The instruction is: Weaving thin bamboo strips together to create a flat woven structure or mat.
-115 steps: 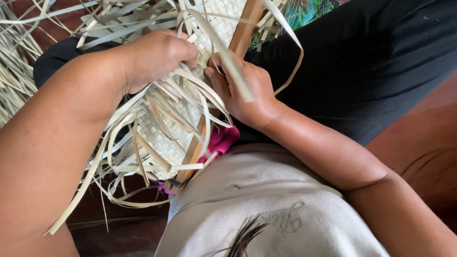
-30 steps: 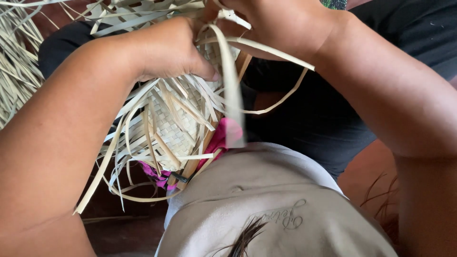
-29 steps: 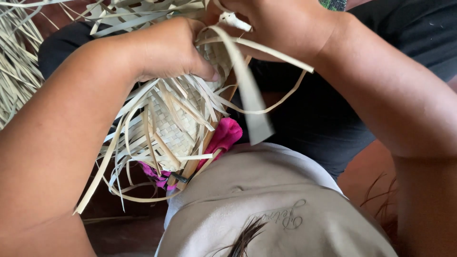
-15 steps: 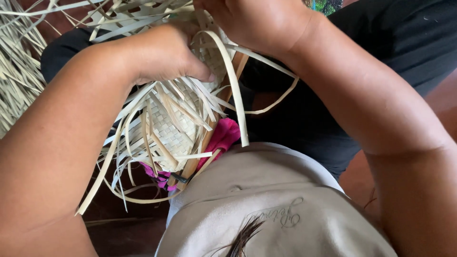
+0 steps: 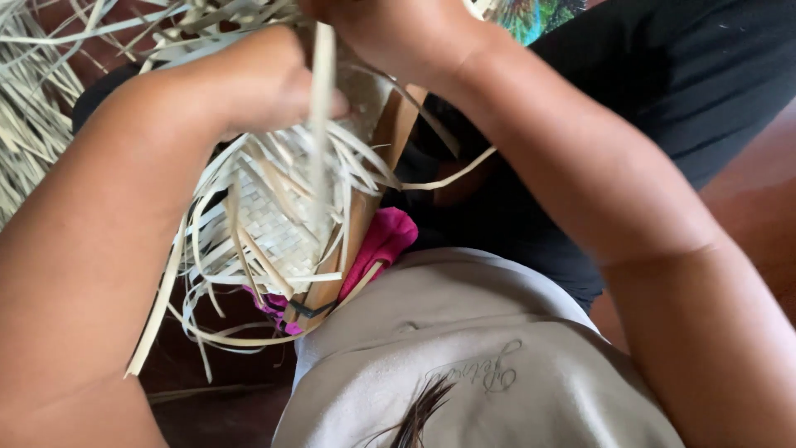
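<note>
Between my hands, the woven palm mat (image 5: 265, 224) leans on a wooden board (image 5: 365, 199). My left hand (image 5: 265, 83) grips its upper strips; my right hand (image 5: 398, 33) pinches one strip (image 5: 319, 124). Loose ends crowd left; floor (image 5: 746, 199) lies open right.

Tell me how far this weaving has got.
Done: a patch of tight checker weave shows on the pale strip piece resting against the wooden board. In hand: the left hand presses the work near its top while the right hand pinches one strip that hangs down over the weave. Left: many loose strip ends stick out unwoven around the patch.
</note>
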